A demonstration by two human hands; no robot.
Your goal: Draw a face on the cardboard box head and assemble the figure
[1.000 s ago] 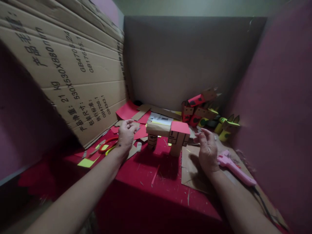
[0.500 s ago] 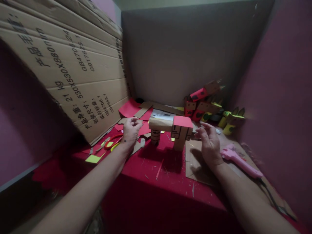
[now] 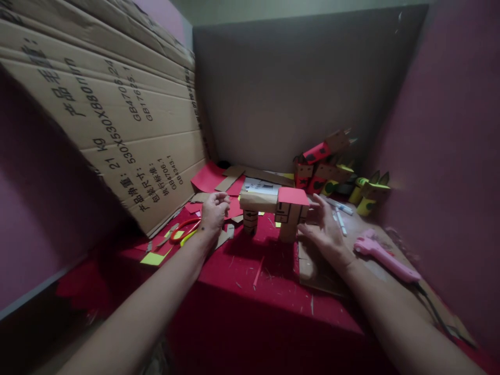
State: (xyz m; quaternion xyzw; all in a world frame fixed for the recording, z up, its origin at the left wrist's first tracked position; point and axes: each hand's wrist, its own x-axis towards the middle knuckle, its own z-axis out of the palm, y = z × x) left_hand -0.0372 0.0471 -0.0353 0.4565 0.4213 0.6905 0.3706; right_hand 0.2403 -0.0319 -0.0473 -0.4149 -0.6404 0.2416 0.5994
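A small cardboard figure (image 3: pixel 269 208) with two legs and a red-topped block head stands on the red table (image 3: pixel 250 302). My left hand (image 3: pixel 214 211) hovers just left of it with fingers loosely curled and pinched together, and whether it holds a scrap I cannot tell. My right hand (image 3: pixel 322 229) is open with fingers spread, and its fingertips reach the right side of the figure's head. A flat cardboard piece (image 3: pixel 312 265) lies under that hand.
A big printed cardboard sheet (image 3: pixel 117 114) leans on the left. Red-handled scissors (image 3: pixel 183 229) and paper scraps lie left of my hand. A pink glue gun (image 3: pixel 385 255), markers (image 3: pixel 339 211) and several finished cardboard figures (image 3: pixel 332 172) are on the right.
My right hand has moved left from beside the figure to touch its head. My left hand has barely shifted, staying near the figure's left end.
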